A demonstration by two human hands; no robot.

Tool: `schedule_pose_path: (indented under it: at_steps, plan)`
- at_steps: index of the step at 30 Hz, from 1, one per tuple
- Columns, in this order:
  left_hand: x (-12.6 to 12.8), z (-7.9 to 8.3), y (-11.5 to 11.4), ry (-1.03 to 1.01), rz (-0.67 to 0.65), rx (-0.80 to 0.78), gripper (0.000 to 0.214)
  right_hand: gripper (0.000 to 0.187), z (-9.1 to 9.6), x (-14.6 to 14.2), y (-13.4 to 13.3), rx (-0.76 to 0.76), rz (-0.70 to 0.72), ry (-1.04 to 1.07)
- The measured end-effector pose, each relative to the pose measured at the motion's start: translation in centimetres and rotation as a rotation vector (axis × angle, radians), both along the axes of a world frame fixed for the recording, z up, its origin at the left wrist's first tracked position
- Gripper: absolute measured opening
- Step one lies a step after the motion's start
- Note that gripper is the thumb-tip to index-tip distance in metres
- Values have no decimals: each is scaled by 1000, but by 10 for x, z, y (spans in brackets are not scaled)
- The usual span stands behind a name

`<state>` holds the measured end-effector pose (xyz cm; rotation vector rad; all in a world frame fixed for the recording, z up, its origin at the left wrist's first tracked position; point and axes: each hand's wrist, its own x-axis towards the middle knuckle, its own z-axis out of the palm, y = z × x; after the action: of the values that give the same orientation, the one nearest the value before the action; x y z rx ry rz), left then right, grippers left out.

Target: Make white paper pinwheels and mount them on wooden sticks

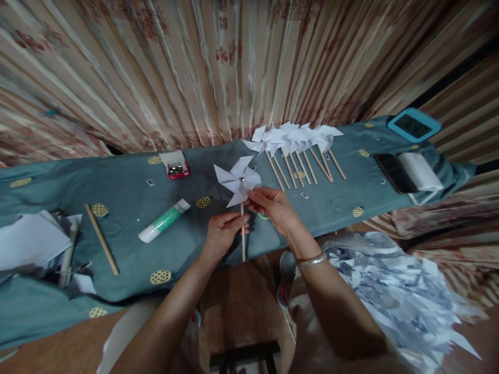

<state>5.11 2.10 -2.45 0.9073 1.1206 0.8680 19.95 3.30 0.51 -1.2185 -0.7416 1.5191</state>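
A white paper pinwheel (237, 179) with a shiny pin at its centre is held upright over the near edge of the table. My left hand (224, 234) pinches its thin wooden stick just below the paper blades. With thumb and fingers closed, my right hand (273, 206) grips the lower right blade. Part of a green ring-shaped thing shows under my right hand; what it belongs to is hidden. Beyond my right hand, several finished-looking pinwheels (290, 139) lie in an overlapping row, sticks pointing toward me.
On the cloth-covered table (218, 228) are a small box of metal pins (177, 167), a green-and-white glue tube (163, 221), a wooden stick (102, 239) and paper sheets (33, 241). At right lie a phone (394, 174) and a blue-framed clock (415, 125). A paper-scrap heap (397, 296) fills the lower right.
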Motion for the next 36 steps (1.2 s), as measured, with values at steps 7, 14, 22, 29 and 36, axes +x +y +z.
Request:
schedule_pose_path:
  at_steps: [7,14,22,29,36]
  plan:
    - [2,4,3,-55,79,-23,41,43,-7,-3,-2,100,-67,-165]
    - [-2,9,5,-71,141,-41,46,28,-25,32,-4,231,-184,-681]
    - [-8,10,4,-65,150,-37,44,25,-14,90,20,82,-292,-1513]
    - [-15,15,2,-45,148,-48,43,31,-20,92,50,-81,-86,-1752]
    - [-20,20,2,-48,165,-53,44,29,-21,95,61,-144,-32,-1824]
